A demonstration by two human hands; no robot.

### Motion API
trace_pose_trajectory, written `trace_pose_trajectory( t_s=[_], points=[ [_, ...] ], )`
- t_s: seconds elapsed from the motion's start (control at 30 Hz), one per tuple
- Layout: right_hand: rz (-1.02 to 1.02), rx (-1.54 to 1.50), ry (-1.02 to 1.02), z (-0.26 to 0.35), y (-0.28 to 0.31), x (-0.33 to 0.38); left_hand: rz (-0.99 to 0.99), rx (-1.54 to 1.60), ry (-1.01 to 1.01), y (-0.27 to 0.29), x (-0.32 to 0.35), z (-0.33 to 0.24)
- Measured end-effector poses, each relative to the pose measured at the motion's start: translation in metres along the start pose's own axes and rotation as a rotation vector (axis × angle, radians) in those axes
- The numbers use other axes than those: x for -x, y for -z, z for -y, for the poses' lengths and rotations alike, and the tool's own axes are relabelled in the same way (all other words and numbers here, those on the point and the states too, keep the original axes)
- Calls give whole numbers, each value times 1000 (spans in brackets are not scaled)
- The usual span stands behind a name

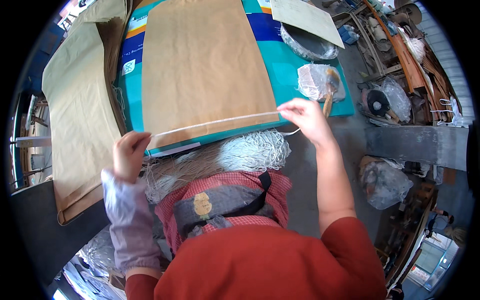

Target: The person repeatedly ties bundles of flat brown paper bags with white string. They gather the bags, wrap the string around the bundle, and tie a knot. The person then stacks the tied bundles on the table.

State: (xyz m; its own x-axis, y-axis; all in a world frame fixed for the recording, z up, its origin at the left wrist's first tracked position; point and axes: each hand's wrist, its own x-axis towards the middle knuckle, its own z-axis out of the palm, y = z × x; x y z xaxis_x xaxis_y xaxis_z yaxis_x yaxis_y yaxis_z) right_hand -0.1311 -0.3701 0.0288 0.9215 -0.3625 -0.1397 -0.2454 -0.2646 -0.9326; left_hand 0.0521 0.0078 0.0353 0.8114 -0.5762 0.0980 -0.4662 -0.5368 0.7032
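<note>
A white string (pixel 215 122) is stretched across the lower end of a brown paper sheet or bag (pixel 205 65). My left hand (pixel 131 152) pinches the string at the paper's left corner. At the right corner my right hand (pixel 302 116) pinches its other end, with a short tail hanging past the fingers. The paper lies flat on a teal board (pixel 295 95) with blue and orange print. Close to my body, below the board's near edge, a thick bundle of white strings (pixel 255 151) lies across my lap.
Stacked brown paper bags (pixel 75 100) stand at the left. On the board's right side are a brush (pixel 330 87) on a plastic-wrapped block (pixel 311 80) and a plastic-lined round basin (pixel 310 42) partly under a pale board (pixel 306 19). Plastic bags (pixel 385 182) lie farther right.
</note>
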Motion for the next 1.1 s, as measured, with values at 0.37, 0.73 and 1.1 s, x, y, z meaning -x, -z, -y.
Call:
trace_pose_trajectory(
  t_s=[0.37, 0.73, 1.1],
  points=[
    [-235, 552, 44, -72, -30, -30, -47, -261, 58, -57, -5, 48],
    [1, -541, -79, -58, -30, -18, 126, -603, -315, -53, 0, 39],
    [-146, 534, 587, -55, -53, -17, 327, -175, -223, -34, -10, 20]
  ],
)
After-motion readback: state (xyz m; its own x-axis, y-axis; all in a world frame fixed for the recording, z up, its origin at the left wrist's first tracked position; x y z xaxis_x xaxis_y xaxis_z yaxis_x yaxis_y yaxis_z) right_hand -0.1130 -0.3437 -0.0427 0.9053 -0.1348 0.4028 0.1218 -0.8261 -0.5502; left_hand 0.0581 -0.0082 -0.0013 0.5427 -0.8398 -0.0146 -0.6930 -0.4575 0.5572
